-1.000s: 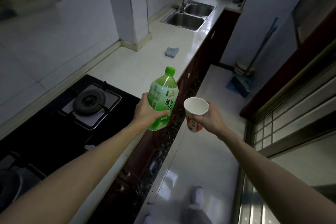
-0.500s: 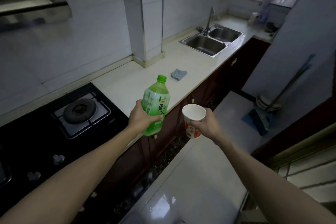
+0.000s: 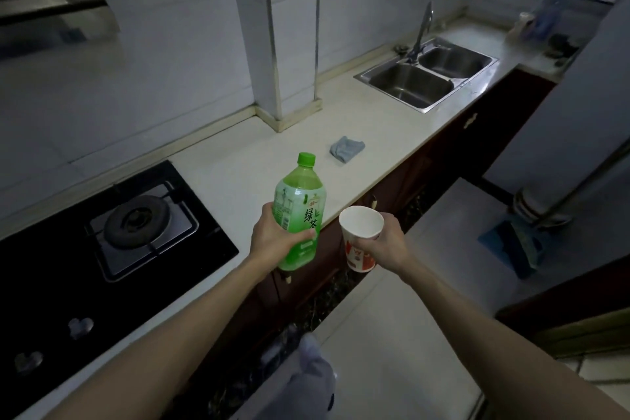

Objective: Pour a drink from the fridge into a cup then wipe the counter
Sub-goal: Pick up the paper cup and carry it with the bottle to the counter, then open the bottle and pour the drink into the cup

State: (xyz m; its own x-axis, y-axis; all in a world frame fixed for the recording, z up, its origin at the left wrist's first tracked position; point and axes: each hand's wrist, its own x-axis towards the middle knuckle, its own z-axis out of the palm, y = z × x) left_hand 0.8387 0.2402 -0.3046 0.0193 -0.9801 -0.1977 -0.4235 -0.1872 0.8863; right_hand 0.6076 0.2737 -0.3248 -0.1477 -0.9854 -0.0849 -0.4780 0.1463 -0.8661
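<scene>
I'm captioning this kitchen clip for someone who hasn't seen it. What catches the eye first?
The bright green bottle, capped, held by the left hand above the counter edge, stands out most. Beside it the right hand holds an empty paper cup. Farther back a grey-blue cloth lies on the counter.

Between the stove (image 3: 136, 225) and the sink (image 3: 426, 108) the counter (image 3: 238, 164) lay open, apart from a crumpled cloth (image 3: 347, 149) and a tiled pillar (image 3: 283, 44) jutting from the wall (image 3: 153, 78). The bottle (image 3: 300, 194) and cup (image 3: 361, 223) hung near its front edge.
</scene>
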